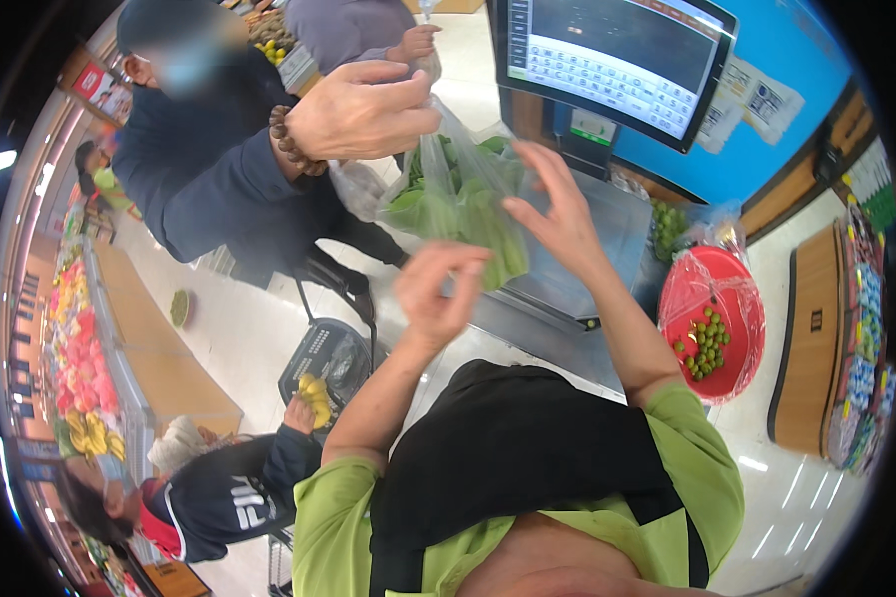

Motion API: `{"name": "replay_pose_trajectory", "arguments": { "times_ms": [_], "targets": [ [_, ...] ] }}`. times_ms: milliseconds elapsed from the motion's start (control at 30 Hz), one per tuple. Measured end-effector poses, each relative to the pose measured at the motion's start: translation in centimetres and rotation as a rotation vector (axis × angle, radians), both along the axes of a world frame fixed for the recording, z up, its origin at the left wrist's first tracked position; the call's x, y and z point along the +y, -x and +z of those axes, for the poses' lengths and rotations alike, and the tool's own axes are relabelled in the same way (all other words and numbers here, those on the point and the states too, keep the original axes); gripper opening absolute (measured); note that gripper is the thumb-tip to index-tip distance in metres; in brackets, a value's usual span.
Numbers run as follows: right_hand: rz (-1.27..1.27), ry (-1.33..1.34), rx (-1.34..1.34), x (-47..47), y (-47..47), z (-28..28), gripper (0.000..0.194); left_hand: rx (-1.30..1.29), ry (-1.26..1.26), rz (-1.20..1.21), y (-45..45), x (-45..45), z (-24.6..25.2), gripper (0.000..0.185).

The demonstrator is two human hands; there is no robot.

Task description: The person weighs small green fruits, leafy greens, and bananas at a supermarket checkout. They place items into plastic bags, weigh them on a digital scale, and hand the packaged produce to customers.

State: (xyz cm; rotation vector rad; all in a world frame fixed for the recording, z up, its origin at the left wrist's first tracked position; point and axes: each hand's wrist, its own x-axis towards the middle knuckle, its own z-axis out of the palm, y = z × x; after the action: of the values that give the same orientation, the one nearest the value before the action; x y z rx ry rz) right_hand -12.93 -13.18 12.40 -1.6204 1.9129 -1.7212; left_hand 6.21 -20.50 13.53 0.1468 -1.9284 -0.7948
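A clear plastic bag of green leafy vegetables [463,201] hangs in front of me, its top pinched by the hand of a person [366,112] in dark clothing who wears a beaded bracelet. Near the bag's lower left side is my left hand [444,287], blurred, its fingers curled towards the thumb; contact with the bag cannot be told. My right hand [552,198] is at the bag's right side, fingers apart, above the metal scale plate [590,239]. Behind the scale stands a touchscreen [612,67] showing a keyboard.
A red basin [750,328] with small green fruits stands right of the scale, beside bagged green produce [668,227]. At lower left, another person [224,500] holds bananas [313,399] over a dark shopping basket [328,343]. Fruit displays [82,366] line the left.
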Motion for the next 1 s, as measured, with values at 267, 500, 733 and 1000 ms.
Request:
{"name": "replay_pose_trajectory", "arguments": {
  "times_ms": [267, 500, 733, 1000],
  "targets": [
    [-0.249, -0.047, 0.222, -0.2, 3.9, 0.0, 0.065, -0.157, -0.653, -0.073, 5.4, -9.2, -3.9, 0.059],
    [-0.336, -0.103, 0.15, 3.4, 5.0, -6.2, 0.057, -0.134, -0.927, -0.478, 12.9, -10.6, -11.1, 0.061],
    [-0.385, -0.002, 0.105, 5.9, 5.1, -7.2, 0.053, -0.001, -0.954, -0.373, 13.5, -8.1, -10.9, 0.06],
    [-0.505, 0.076, 0.388, 5.1, 8.9, -1.5, 0.032, -0.024, -1.048, -0.228, 10.0, -9.4, -10.7, 0.069]
  ]
}}
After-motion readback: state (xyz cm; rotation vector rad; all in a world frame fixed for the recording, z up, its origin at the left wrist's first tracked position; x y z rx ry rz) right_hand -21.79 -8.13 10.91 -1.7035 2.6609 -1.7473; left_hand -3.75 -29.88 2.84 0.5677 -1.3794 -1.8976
